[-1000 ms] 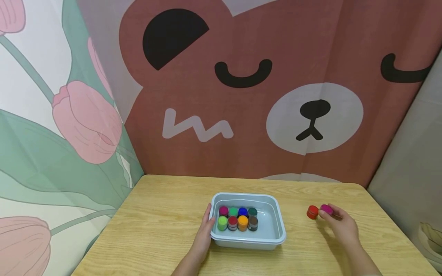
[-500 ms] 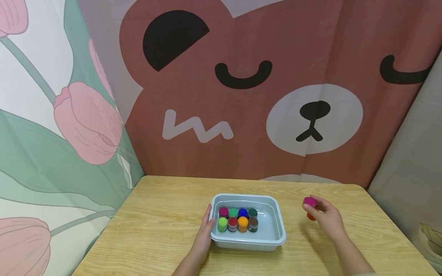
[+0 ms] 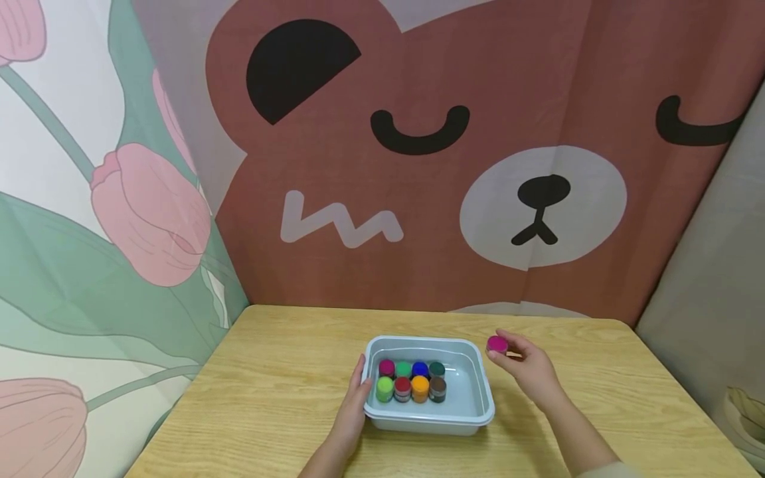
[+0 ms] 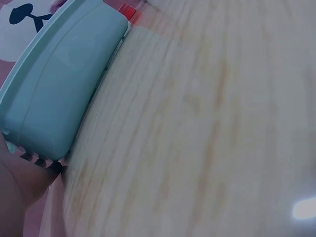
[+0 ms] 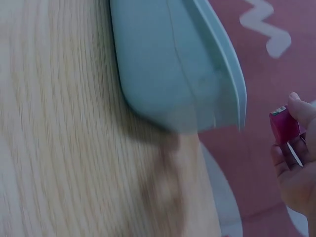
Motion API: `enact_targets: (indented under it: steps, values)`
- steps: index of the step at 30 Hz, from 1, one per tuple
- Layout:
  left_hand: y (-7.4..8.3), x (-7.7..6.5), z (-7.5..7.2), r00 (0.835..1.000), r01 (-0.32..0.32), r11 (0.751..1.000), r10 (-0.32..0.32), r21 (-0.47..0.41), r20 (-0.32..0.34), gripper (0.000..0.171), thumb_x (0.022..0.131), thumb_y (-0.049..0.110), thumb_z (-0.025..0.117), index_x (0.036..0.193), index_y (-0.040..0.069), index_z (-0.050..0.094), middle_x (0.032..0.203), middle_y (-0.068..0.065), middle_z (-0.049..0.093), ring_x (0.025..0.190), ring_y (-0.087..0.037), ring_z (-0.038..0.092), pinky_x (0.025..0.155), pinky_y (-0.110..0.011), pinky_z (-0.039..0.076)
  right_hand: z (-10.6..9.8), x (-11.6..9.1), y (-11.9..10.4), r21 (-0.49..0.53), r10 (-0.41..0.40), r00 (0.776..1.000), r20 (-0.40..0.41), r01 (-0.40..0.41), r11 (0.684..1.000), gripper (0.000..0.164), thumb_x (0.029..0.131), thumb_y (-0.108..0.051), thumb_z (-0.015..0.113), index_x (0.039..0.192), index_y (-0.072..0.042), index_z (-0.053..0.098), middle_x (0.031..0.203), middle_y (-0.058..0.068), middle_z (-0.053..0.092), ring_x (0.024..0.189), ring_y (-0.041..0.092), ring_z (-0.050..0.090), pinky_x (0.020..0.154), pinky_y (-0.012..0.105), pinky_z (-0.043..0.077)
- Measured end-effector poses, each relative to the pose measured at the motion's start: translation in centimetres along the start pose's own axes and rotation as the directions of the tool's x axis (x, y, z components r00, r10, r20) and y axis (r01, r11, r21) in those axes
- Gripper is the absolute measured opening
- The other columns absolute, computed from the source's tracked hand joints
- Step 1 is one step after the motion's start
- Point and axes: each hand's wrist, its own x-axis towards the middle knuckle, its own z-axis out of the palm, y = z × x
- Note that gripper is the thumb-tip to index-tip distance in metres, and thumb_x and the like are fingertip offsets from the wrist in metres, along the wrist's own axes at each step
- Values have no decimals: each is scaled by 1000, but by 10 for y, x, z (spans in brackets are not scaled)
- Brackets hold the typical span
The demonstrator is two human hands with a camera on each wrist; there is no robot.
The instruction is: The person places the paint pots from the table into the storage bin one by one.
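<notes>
My right hand [image 3: 534, 375] pinches a small magenta jar [image 3: 497, 345] between thumb and fingers, raised near the right rim of a light blue plastic tub [image 3: 487, 398]. The same magenta jar [image 5: 285, 125] shows in the right wrist view, clear of the tub wall [image 5: 163, 64]. With my left hand [image 3: 349, 415] I hold the tub's left side, thumb at the rim. Several small coloured jars stand in two rows in the tub's left part, among them a lime green jar [image 3: 385, 390], an orange jar [image 3: 420, 389] and a brown jar [image 3: 438, 390].
A red jar [image 4: 127, 11] stands on the table beyond the tub in the left wrist view; my right hand hides it in the head view. The wooden table [image 3: 269, 372] meets a bear-print cloth [image 3: 335, 279] at its back edge. A pale pot [image 3: 744, 425] stands at far right.
My right hand has lifted the magenta jar from beside the red jar and carried it left to near the tub's rim. The left hand and tub have stayed in place.
</notes>
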Motion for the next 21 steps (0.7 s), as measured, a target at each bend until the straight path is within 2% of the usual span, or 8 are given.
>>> enact_targets:
  steps: [9,14,21]
  values:
    - [-1,1,0,1000,8,1000,-8,1,-6,61,105,36,36,159,19,13,166,-14,7,151,-44,0,116,-69,-1,41,-3,-27,93,-9,995,100,-1,996,52,88,-22,73,134,-5,57,126,16,62,110,25,61,90,31,58]
    - [-1,1,0,1000,6,1000,-6,-9,-2,61,105,35,35,159,19,13,166,-14,6,151,-44,-1,116,-69,-2,60,-4,-34,120,6,990,141,-23,993,50,86,-18,75,132,-6,60,120,12,65,100,20,63,85,30,59]
    - [0,1,0,1000,2,1000,-2,-9,3,61,105,35,35,159,18,12,166,-14,6,151,-44,-1,116,-70,-2,78,-5,-39,143,-41,972,231,8,990,51,85,-18,75,130,-1,59,117,15,65,96,21,63,77,30,60]
